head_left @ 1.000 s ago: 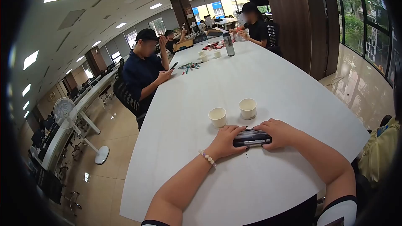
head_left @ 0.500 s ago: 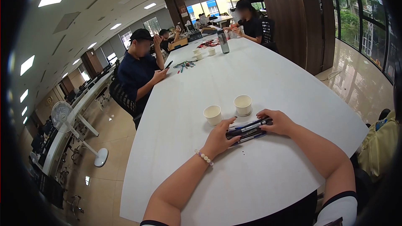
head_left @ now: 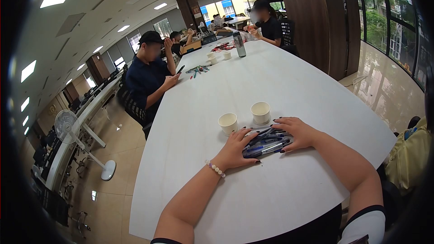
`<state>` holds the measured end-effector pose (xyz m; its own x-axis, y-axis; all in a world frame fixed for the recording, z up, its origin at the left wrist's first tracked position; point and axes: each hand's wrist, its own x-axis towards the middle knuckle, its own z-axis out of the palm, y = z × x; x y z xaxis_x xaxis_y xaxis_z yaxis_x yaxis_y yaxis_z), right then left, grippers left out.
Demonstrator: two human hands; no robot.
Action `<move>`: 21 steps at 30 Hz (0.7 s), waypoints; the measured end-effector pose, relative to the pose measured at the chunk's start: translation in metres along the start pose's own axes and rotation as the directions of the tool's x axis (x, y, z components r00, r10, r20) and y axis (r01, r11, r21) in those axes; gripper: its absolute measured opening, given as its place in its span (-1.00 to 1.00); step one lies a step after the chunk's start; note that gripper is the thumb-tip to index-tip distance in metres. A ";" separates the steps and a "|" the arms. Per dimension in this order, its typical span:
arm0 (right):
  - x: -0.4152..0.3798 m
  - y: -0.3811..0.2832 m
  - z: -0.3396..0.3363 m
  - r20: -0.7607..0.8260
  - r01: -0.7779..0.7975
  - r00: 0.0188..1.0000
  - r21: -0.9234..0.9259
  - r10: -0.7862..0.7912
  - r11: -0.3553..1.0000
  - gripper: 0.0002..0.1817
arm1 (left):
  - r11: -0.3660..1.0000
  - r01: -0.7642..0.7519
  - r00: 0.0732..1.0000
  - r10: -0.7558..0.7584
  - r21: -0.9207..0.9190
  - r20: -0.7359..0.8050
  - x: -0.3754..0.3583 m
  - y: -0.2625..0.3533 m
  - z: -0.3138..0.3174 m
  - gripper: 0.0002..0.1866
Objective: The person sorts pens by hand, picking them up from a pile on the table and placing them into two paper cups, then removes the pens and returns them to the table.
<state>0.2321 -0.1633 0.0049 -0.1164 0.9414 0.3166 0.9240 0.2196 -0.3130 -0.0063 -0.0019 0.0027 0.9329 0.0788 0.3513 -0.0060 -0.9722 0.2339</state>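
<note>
A pile of several pens (head_left: 267, 143), mostly dark with some blue and clear ones, lies on the white table (head_left: 217, 95) between my hands. My left hand (head_left: 237, 150) rests at the pile's left side, its fingers spread and touching the pens' ends. At the right side my right hand (head_left: 296, 134) lies with fingers apart around the pens. Neither hand is closed on a pen. Just beyond the pile stand two white paper cups, one on the left (head_left: 228, 123) and one on the right (head_left: 261, 113), both upright.
A seated person (head_left: 147, 74) holds a phone at the left edge, near scattered pens (head_left: 197, 70). Farther back are small cups (head_left: 212, 58), a grey bottle (head_left: 239, 45), red items (head_left: 224, 46) and another seated person (head_left: 269, 27). A fan (head_left: 68, 124) stands left.
My fingers have opened wider around the pens, and my left hand has shifted slightly left. The bunched pens now lie spread in a looser pile.
</note>
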 end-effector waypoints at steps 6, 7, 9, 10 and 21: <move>0.001 -0.002 0.001 0.055 -0.019 0.998 -0.031 0.021 0.999 -0.02 | 0.996 0.062 0.998 -0.064 -0.062 -0.025 -0.001 -0.004 0.005 -0.14; 0.001 -0.002 0.001 0.055 -0.020 0.998 -0.043 0.022 0.999 -0.02 | 0.995 0.078 0.997 -0.080 -0.062 -0.022 0.000 -0.003 0.005 -0.15; 0.001 -0.003 0.000 0.057 -0.018 0.998 -0.050 0.021 0.999 -0.03 | 0.993 0.096 0.995 -0.097 -0.062 -0.020 -0.001 -0.003 0.005 -0.16; 0.002 -0.004 0.000 0.057 -0.017 0.998 -0.058 0.020 0.998 -0.03 | 0.994 0.085 0.996 -0.088 -0.067 -0.030 -0.001 -0.004 0.006 -0.17; 0.001 -0.005 0.006 0.062 -0.072 0.995 -0.142 0.081 0.987 0.05 | 0.982 0.099 0.979 -0.068 0.159 -0.191 -0.001 -0.001 0.004 -0.34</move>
<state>0.2253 -0.1620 0.0015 -0.0637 0.9702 0.2338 0.9724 0.1130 -0.2043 -0.0057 -0.0019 -0.0014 0.8451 0.1851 0.5015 0.1439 -0.9823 0.1201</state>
